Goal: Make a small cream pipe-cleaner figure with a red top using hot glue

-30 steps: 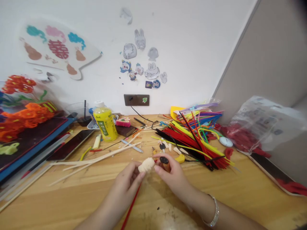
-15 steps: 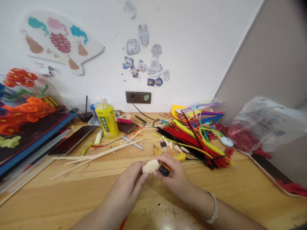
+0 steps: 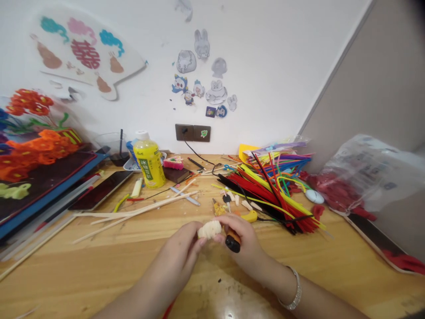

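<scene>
Head view, looking forward and down: left hand (image 3: 177, 250) and right hand (image 3: 244, 246) together, fingertips meeting above a wooden worktop (image 3: 99, 279), towards its near edge and about mid-frame. Between them, a cream-coloured coil of pipe cleaner (image 3: 209, 229), clamped by the fingers of the left hand and touched at its right end by the right hand. Also in the right hand, a small orange object with a black end (image 3: 233, 243), its exact kind too small to tell. Around the right wrist, a silver bracelet (image 3: 293, 290). At the bottom edge, under the left forearm, a short piece of red stem (image 3: 168, 309). Just beyond the hands, a yellow-handled tool (image 3: 249, 216) and a scatter of small cream pieces (image 3: 246, 205). To the right, a large heap of red, black, yellow, blue and green pipe cleaners (image 3: 268, 190), with a white computer mouse (image 3: 314, 196) and a clear plastic bag of red material (image 3: 365, 173) beside it. To the left, long thin wooden sticks (image 3: 133, 217) lying across the worktop, an upright yellow drink bottle (image 3: 149, 164), a black tablet (image 3: 101, 190) and orange pipe-cleaner flowers (image 3: 36, 153) on a blue-edged board (image 3: 49, 190). Behind, on the white wall, a dark socket panel (image 3: 192, 133) and a cluster of cartoon stickers (image 3: 202, 75).
</scene>
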A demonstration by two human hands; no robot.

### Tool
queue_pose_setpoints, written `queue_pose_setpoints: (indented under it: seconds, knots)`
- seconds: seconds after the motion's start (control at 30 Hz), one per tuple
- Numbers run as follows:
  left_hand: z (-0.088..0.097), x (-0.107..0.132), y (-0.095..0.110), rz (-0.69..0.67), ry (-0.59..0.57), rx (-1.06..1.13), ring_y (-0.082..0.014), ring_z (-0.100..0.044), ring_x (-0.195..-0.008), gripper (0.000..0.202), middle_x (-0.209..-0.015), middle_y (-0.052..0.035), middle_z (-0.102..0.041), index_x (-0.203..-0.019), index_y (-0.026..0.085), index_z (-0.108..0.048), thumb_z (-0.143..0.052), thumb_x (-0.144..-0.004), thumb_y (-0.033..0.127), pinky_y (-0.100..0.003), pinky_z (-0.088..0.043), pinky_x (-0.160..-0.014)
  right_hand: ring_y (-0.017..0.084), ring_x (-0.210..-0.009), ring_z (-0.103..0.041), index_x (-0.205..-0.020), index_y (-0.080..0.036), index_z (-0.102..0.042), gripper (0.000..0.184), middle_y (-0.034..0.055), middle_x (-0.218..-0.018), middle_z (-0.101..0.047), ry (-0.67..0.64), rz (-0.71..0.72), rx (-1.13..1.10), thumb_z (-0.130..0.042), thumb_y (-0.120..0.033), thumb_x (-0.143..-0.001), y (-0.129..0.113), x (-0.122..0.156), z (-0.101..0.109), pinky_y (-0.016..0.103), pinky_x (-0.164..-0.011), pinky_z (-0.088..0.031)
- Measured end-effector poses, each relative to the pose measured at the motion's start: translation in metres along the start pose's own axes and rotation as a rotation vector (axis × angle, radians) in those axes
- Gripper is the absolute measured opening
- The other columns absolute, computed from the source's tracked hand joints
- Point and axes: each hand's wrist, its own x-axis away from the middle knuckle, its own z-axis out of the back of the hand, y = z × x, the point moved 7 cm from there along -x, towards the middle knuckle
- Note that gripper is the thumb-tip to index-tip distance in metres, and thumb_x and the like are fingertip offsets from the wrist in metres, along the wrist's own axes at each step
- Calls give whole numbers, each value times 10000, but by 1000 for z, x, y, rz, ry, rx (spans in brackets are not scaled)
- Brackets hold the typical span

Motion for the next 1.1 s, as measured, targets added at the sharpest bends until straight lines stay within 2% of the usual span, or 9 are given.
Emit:
queue_pose_setpoints:
  seconds: [0.13, 0.33, 0.5, 0.67, 0.8, 1.1]
  knots:
    - [0, 0, -1, 11, 5, -3, -221, -611, -745, 157, -810, -53, -658, -879, 213, -552, -407, -872, 271, -314, -470, -673, 167, -701, -561, -967, -190, -643, 201, 47, -790, -638, -3, 3, 13, -559, -296, -818, -2, 1, 0, 286, -648, -451]
    - [-2, 3, 1, 3, 13, -53, -224, -613, -726, 144, -787, -57, -649, -867, 203, -541, -404, -862, 249, -325, -477, -660, 163, -703, -571, -903, -187, -643, 164, 37, -769, -638, 23, -15, 46, -529, -272, -821, -4, 3, 0, 272, -647, -451]
    - [-5, 6, 2, -39, 15, -81, -204, -603, -730, 127, -806, -42, -629, -897, 214, -519, -396, -880, 236, -301, -471, -661, 149, -650, -561, -846, -169, -641, 165, 28, -712, -621, 58, -53, 22, -518, -275, -818, -6, 5, -1, 246, -599, -449]
    - [-6, 8, 3, -78, 36, -165, -211, -601, -752, 123, -830, -49, -620, -956, 217, -499, -398, -890, 240, -303, -469, -667, 157, -692, -605, -945, -169, -660, 207, 48, -784, -675, 85, -62, -2, -516, -252, -821, -6, 7, 0, 252, -640, -485]
    - [-5, 9, 5, -107, 47, -224, -214, -602, -747, 121, -814, -56, -616, -945, 204, -495, -388, -893, 225, -304, -471, -660, 159, -680, -617, -979, -167, -665, 228, 53, -780, -688, 88, -44, 15, -521, -234, -815, -8, 7, 2, 254, -633, -497]
    - [-5, 12, 8, -205, 113, -284, -200, -599, -692, 87, -758, -32, -597, -913, 202, -483, -399, -889, 196, -297, -482, -619, 141, -663, -614, -928, -167, -667, 185, 38, -766, -688, 108, -25, 10, -539, -201, -799, -13, 6, 3, 223, -619, -490]
